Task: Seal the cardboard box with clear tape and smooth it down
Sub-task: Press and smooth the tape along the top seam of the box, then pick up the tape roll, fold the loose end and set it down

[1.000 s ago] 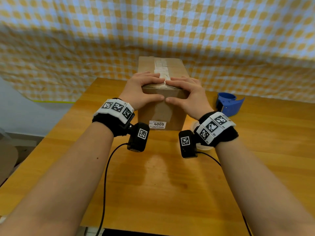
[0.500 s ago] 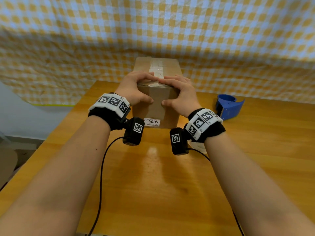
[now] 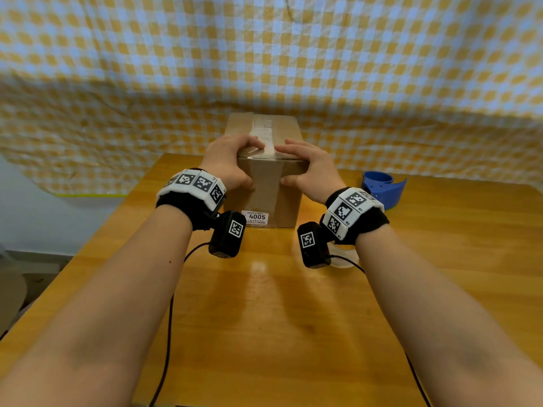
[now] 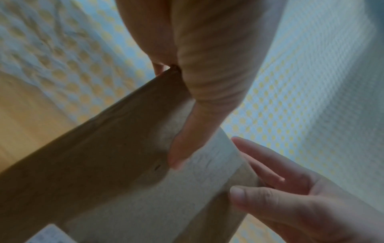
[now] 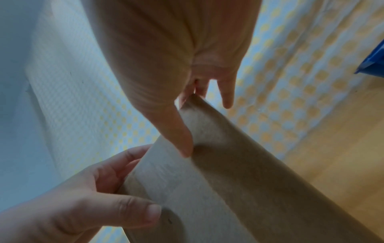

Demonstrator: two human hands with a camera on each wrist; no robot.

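Note:
A brown cardboard box (image 3: 266, 198) stands at the far middle of the wooden table (image 3: 264, 318). Clear tape (image 3: 263, 133) runs along its top seam and down the front face. My left hand (image 3: 230, 163) lies over the near top edge left of the tape, its thumb (image 4: 185, 143) pressed flat on the front face. To the right of the tape my right hand (image 3: 307, 168) lies the same way, fingers spread on top and its thumb (image 5: 176, 131) on the front. In the left wrist view the box (image 4: 93, 156) fills the lower left.
A blue tape dispenser (image 3: 382, 189) sits on the table to the right of the box. A clear tape roll (image 3: 342, 259) lies under my right wrist. A yellow checked cloth (image 3: 264, 69) hangs behind the table. Cables trail from both wrist cameras.
Both thumbs have slid apart on the box front, from nearly touching at the tape's middle out to its sides. My fingertips on top have also parted.

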